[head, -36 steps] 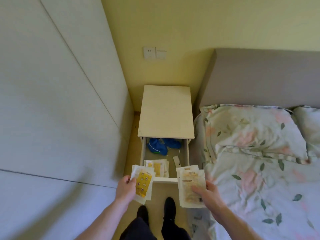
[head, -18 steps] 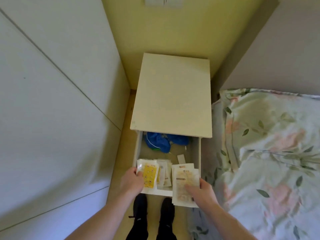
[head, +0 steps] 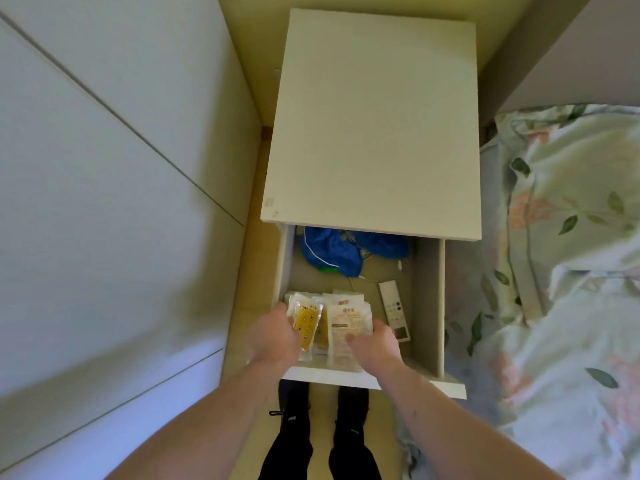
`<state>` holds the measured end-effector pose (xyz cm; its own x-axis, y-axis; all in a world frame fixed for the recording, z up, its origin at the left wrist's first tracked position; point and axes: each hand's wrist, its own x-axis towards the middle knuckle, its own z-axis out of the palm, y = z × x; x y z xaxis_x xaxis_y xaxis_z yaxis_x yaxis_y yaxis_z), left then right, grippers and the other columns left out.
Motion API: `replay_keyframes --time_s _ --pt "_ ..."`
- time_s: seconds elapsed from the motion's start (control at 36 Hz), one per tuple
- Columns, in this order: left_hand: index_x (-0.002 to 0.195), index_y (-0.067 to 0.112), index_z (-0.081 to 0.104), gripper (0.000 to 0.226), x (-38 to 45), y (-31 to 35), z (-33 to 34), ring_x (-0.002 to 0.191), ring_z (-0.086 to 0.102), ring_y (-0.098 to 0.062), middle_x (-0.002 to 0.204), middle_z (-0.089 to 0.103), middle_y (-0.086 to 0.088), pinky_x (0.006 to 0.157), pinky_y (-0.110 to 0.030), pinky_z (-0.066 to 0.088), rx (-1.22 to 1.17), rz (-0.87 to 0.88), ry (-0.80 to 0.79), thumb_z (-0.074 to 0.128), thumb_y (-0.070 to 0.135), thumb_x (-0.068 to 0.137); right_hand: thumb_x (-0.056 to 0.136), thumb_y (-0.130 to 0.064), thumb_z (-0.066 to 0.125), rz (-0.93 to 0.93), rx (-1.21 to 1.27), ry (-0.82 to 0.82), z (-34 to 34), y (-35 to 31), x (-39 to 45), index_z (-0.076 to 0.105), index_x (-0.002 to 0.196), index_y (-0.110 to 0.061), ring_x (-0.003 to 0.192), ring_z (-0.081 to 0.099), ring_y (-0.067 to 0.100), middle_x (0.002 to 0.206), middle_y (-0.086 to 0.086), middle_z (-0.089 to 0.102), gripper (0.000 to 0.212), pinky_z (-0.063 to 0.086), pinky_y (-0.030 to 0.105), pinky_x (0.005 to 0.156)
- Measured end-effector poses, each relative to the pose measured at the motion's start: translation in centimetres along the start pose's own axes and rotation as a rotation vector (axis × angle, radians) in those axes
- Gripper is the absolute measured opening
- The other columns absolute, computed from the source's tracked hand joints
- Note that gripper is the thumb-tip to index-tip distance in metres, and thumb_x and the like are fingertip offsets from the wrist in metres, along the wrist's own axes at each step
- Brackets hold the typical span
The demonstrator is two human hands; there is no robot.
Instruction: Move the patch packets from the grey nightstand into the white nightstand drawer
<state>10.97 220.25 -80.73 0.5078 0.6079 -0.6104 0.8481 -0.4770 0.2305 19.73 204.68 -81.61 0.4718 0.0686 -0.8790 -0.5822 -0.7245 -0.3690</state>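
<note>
White board makes up the nightstand (head: 374,123), seen from above, its flat top filling the middle of the view. To its right lies a bed with floral bedding (head: 571,258), pale green with pink blossoms and dark leaves; to its left stand pale wardrobe panels (head: 104,168). The nightstand drawer (head: 427,306) is pulled out toward the person, its front edge just above two black shoes (head: 322,431) on the floor.

At the back of the drawer sits a crumpled blue cloth (head: 332,252) with a thin white cable (head: 384,275) trailing from it. A slim white remote (head: 394,311) lies along the right part of the drawer floor, apart from the right wall.

Both bare forearms reach in from the bottom edge. The left hand (head: 273,336) holds a yellow-printed patch packet (head: 306,329) at the front left of the drawer, fingers curled round its left edge, the packet tilted up against the others. The right hand (head: 372,344) grips a pale packet with orange lettering (head: 348,327), thumb on its face and fingers wrapped at its right side, just beside the remote. Both packets are down inside the drawer, lying over a stack of similar packets (head: 332,299) that shows behind them. Whether the held packets already rest on the drawer floor I cannot tell.
</note>
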Motion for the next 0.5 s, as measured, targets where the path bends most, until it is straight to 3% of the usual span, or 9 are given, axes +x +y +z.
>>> replay_keyframes --time_s 0.08,0.17,0.28,0.39,0.5 --pt "0.099 0.022 0.053 0.005 0.2 -0.1 0.4 0.074 0.061 -0.017 0.084 0.063 0.003 0.059 -0.03 0.047 0.017 0.024 0.017 0.05 0.024 0.102 0.094 -0.017 0.066 -0.004 -0.023 0.029 1.1 0.1 0.8 0.058 0.113 -0.025 0.095 0.065 0.019 0.111 -0.001 0.068 0.021 0.057 0.031 0.077" --pt "0.102 0.022 0.05 0.004 0.1 -0.4 0.7 0.074 0.061 -0.016 0.082 0.062 0.004 0.055 -0.027 0.041 0.037 0.048 0.024 0.048 0.024 0.103 0.095 -0.017 0.065 -0.026 -0.053 0.064 1.7 0.2 1.4 0.054 0.108 -0.026 0.092 0.063 0.018 0.103 -0.003 0.063 0.019 0.059 0.032 0.08" --pt "0.103 0.022 0.056 0.011 0.5 -0.7 1.0 0.074 0.062 -0.017 0.083 0.065 0.004 0.057 -0.029 0.046 0.095 0.086 0.037 0.047 0.028 0.103 0.093 -0.017 0.065 -0.034 -0.118 0.124 2.0 0.7 2.3 0.053 0.105 -0.027 0.09 0.066 0.018 0.101 -0.004 0.064 0.019 0.062 0.036 0.08" --pt "0.097 0.025 0.064 0.012 0.9 -0.4 0.4 0.074 0.057 -0.013 0.084 0.063 0.007 0.052 -0.023 0.037 0.247 0.152 -0.057 0.054 0.032 0.098 0.094 -0.023 0.065 -0.049 -0.206 0.13 2.4 1.2 2.6 0.054 0.104 -0.028 0.09 0.068 0.018 0.1 -0.005 0.065 0.016 0.062 0.035 0.077" --pt "0.094 0.023 0.067 0.024 1.8 0.0 -0.4 0.073 0.061 -0.016 0.08 0.06 0.005 0.058 -0.029 0.045 0.489 0.178 -0.148 0.07 0.045 0.088 0.094 -0.029 0.06 -0.104 -0.411 0.168 2.6 1.6 2.9 0.062 0.104 -0.024 0.084 0.065 0.016 0.095 -0.005 0.066 0.011 0.06 0.032 0.07"
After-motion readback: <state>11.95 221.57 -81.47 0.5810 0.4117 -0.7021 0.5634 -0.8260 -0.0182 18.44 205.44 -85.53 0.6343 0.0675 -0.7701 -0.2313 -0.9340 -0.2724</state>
